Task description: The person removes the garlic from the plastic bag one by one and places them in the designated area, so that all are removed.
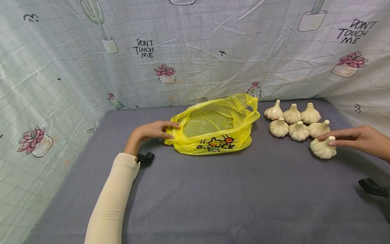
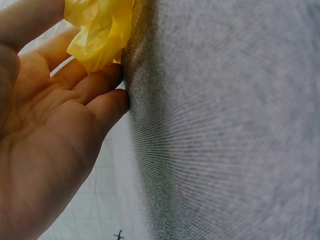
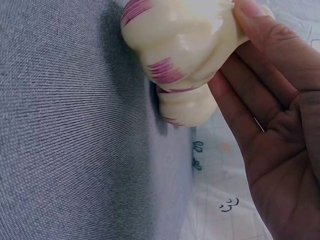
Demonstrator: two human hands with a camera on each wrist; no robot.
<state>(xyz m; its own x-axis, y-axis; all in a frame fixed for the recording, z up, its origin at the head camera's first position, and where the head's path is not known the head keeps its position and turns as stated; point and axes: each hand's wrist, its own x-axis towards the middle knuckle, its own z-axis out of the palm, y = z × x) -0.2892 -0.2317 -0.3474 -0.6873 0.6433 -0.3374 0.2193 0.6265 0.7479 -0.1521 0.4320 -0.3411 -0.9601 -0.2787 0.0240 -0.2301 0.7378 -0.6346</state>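
A yellow plastic bag (image 1: 186, 145) lies on the table with its wide mouth facing up. My left hand (image 1: 152, 130) is at the bag's left end, pinching its edge between thumb and fingers. In the left wrist view, a crumpled bit of yellow bag (image 2: 100, 37) shows among the fingers, whose tips are right at the cloth. At the far right, my right hand (image 1: 361, 139) pinches a garlic bulb (image 1: 323, 149) by its stem. That garlic bulb (image 3: 180, 45) is cream with purple streaks in the right wrist view, close over the table.
Several more garlic bulbs (image 1: 292, 114) stand in two rows at the back right, just beyond the held one. A grey cloth covers the table (image 1: 213, 196). Patterned white sheets (image 1: 195, 51) hang behind it and at both sides.
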